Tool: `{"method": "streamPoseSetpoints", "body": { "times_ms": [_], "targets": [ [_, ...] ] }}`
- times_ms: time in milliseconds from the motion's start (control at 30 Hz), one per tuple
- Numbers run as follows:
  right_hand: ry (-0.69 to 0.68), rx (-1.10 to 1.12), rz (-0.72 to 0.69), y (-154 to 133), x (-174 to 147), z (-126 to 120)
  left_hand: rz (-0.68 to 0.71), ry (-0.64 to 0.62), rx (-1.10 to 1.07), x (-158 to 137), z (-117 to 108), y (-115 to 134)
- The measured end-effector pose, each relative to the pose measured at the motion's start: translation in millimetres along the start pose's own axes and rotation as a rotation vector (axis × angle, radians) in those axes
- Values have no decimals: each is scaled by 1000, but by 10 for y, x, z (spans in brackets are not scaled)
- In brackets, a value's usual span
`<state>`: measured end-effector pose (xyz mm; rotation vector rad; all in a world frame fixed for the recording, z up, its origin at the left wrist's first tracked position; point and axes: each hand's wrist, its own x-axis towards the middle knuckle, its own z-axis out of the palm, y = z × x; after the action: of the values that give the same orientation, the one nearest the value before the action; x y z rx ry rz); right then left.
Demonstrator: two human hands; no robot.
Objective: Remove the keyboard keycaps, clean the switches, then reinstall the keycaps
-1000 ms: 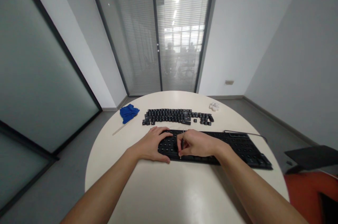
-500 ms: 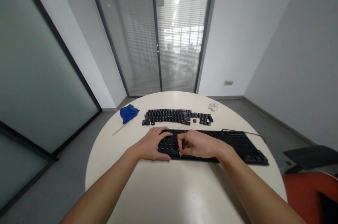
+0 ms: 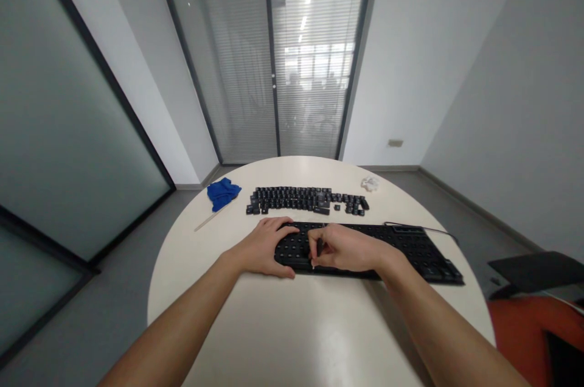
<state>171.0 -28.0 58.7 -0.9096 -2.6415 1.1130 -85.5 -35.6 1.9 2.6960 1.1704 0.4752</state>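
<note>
A black keyboard (image 3: pixel 401 247) with most keycaps off lies across the table in front of me. My left hand (image 3: pixel 262 248) grips its left end, thumb along the front edge and fingers over the back edge. Above the left-middle part of the keyboard, my right hand (image 3: pixel 342 247) is closed in a pinch around a thin stick with a small pale tip (image 3: pixel 313 266) pointing down. The tip is close to the keyboard's front part; whether it touches cannot be made out. Behind the keyboard, loose black keycaps (image 3: pixel 292 198) are laid out in rows.
A crumpled blue cloth (image 3: pixel 222 193) lies at the back left, with a thin pale stick (image 3: pixel 207 221) beside it. Crumpled white tissue (image 3: pixel 370 183) sits at the back right. The keyboard's cable (image 3: pixel 433 229) runs off the right edge of the round table (image 3: pixel 274 326). A chair (image 3: pixel 520 332) stands at right.
Both hands keep nearly the same positions. The view shifts slightly; the right hand with the stick stays over the same part of the keyboard.
</note>
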Motion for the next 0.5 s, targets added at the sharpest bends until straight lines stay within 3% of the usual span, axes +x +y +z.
{"method": "streamPoseSetpoints", "body": {
  "times_ms": [200, 500],
  "targets": [
    [184, 76, -29, -54, -127, -106, 3, -2, -26, -12, 4, -10],
    [220, 173, 36, 118, -106, -152, -6, -1, -51, -16, -4, -4]
  ]
}}
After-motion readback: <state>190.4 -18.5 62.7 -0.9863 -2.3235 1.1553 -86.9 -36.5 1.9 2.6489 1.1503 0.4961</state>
